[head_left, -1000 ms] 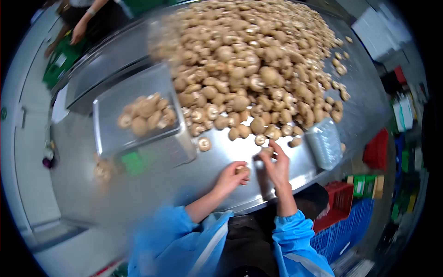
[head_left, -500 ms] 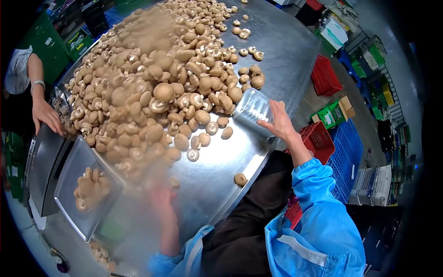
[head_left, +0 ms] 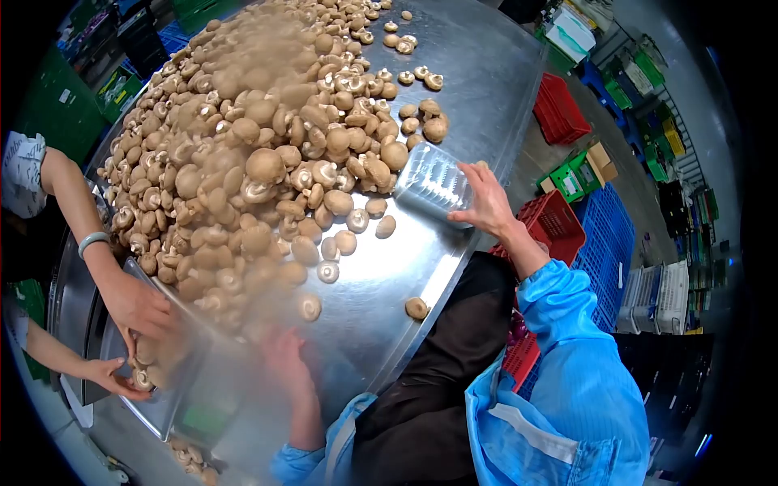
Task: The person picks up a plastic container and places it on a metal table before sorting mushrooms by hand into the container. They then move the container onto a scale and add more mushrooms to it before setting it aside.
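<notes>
A stack of clear plastic trays [head_left: 429,180] lies on the metal table near its right edge. My right hand [head_left: 490,206] grips the near end of the stack, thumb on one side and fingers on the other. Low in the view, my left hand [head_left: 288,360] is over the table's near side, smeared by a hazy patch, so its fingers cannot be made out. Just beyond it a single mushroom [head_left: 309,306] rests on the table. A large heap of brown mushrooms [head_left: 265,166] covers the middle and left of the table.
At the left, another person's hands [head_left: 142,312] are around mushrooms in a tray [head_left: 154,409]. One mushroom [head_left: 416,308] lies by the table's front edge. Red crates [head_left: 551,223] and a blue crate [head_left: 606,251] stand on the floor at the right.
The other person's hands have reached into the left tray, onto its mushrooms. My right hand has closed in on the tray stack. A mushroom now shows clear of my left hand.
</notes>
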